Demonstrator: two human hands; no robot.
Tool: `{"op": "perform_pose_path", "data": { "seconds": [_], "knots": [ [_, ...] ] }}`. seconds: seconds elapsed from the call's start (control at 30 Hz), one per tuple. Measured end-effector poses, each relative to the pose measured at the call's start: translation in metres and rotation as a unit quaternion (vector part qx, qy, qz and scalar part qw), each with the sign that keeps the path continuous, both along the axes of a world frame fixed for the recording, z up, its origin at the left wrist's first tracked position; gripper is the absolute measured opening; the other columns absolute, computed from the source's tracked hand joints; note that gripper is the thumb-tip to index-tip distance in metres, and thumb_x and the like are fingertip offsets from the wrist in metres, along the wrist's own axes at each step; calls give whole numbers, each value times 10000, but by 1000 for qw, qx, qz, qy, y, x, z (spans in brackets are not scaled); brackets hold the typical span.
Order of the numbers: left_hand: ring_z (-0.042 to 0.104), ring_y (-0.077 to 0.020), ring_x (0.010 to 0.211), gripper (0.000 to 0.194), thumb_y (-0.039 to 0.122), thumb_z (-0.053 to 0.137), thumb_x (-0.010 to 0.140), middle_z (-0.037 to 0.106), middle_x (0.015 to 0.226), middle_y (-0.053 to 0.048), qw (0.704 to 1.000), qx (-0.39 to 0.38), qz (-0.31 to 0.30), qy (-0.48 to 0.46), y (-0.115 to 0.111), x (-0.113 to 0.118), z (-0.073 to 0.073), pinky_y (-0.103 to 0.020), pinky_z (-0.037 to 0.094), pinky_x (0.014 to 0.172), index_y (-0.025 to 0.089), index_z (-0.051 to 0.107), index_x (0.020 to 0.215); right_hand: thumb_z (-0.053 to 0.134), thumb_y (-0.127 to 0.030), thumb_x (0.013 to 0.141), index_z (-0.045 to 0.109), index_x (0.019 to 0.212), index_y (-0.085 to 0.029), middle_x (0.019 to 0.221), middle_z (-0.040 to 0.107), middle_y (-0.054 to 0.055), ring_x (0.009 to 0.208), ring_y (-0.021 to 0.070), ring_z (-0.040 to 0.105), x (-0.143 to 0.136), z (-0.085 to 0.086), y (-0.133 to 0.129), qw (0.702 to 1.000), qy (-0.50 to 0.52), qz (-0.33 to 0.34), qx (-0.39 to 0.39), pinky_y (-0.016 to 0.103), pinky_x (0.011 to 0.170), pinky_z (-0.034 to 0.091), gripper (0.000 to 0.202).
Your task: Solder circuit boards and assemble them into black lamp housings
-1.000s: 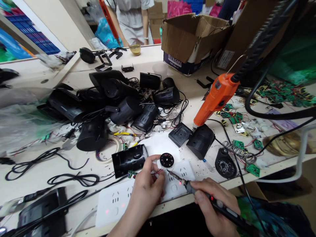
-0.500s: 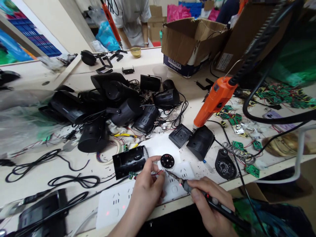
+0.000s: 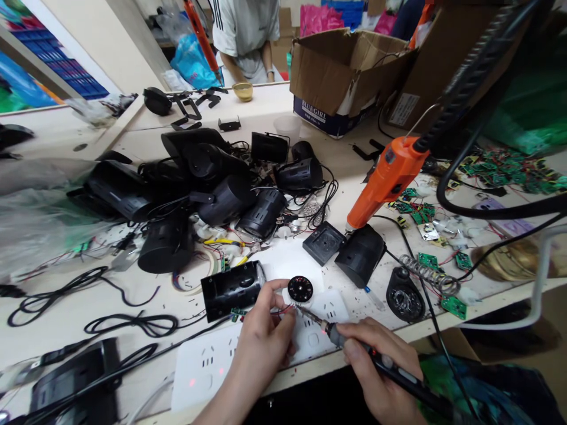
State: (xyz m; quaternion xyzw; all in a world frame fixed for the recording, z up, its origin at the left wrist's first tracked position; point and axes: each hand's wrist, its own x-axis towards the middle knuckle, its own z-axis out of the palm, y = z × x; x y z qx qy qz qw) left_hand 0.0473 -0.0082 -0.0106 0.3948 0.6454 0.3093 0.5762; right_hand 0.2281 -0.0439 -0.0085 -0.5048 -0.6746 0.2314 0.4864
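My left hand (image 3: 268,330) is closed on a small white part with a round black disc (image 3: 300,289) on it, and red wires run by its fingertips. In my right hand (image 3: 381,360) is a black and grey soldering iron (image 3: 339,336); its metal tip meets the near edge of the disc part, by the wires. Beneath both lies a white power strip (image 3: 206,369). A black housing (image 3: 233,289) rests just left of the disc, with a small green circuit board (image 3: 238,315) near my left hand.
An orange electric screwdriver (image 3: 383,177) hangs at right above a black housing (image 3: 361,257). Black lamp housings (image 3: 225,198) are piled at centre left. Circuit boards (image 3: 509,171) and a soldering stand spring (image 3: 429,274) lie right. Behind are a cardboard box (image 3: 323,77) and a person (image 3: 245,35).
The person across the table has shifted slightly to the right. My hands, the disc part and the soldering iron show almost no movement.
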Motion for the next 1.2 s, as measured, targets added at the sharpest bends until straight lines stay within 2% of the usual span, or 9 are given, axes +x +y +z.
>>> {"op": "perform_pose_path", "data": {
  "seconds": [0.13, 0.4, 0.63, 0.9, 1.07, 1.2],
  "knots": [
    [503, -62, 330, 412, 400, 593, 763, 503, 804, 81, 1000, -10, 0, -15, 1, 1, 3, -175, 346, 268, 279, 447, 1128, 575, -139, 865, 686, 973, -215, 673, 684, -8, 548, 127, 643, 1, -2, -1, 1000, 17, -8, 1, 217, 530, 540, 172],
    [474, -44, 317, 376, 400, 579, 767, 494, 793, 81, 1000, 7, 20, -9, -1, 4, 6, -162, 330, 273, 266, 463, 1100, 579, -154, 861, 696, 952, -209, 681, 689, 3, 563, 136, 653, 1, -2, -1, 1000, -2, -9, -6, 224, 526, 548, 159],
    [472, -42, 318, 376, 396, 570, 766, 501, 800, 76, 1000, 7, 13, -3, 0, 4, 4, -154, 320, 267, 268, 460, 1103, 571, -116, 860, 683, 983, -204, 672, 676, -2, 562, 128, 638, 1, -2, -2, 1000, 18, 1, 2, 222, 532, 543, 188],
    [507, -53, 361, 316, 406, 558, 788, 481, 796, 77, 999, -16, 29, -13, 1, 5, 15, -164, 379, 289, 269, 504, 1068, 579, -136, 858, 693, 955, -207, 667, 674, -13, 553, 121, 643, 1, 1, -2, 1000, 15, -2, -6, 205, 533, 538, 166],
    [522, -66, 361, 357, 416, 573, 768, 484, 764, 83, 999, -33, 22, -26, 2, 3, 13, -173, 402, 286, 262, 501, 1082, 573, -126, 859, 686, 955, -201, 679, 680, -9, 561, 119, 650, -1, 0, -1, 1000, 17, 7, -10, 200, 539, 539, 166],
    [520, -50, 361, 321, 393, 562, 782, 484, 788, 85, 999, -13, 34, -17, 1, 4, 12, -154, 383, 289, 266, 496, 1070, 574, -126, 865, 675, 971, -206, 731, 705, -1, 614, 127, 674, -2, -3, -1, 1000, 16, 7, -1, 208, 574, 549, 167]
  ]
}}
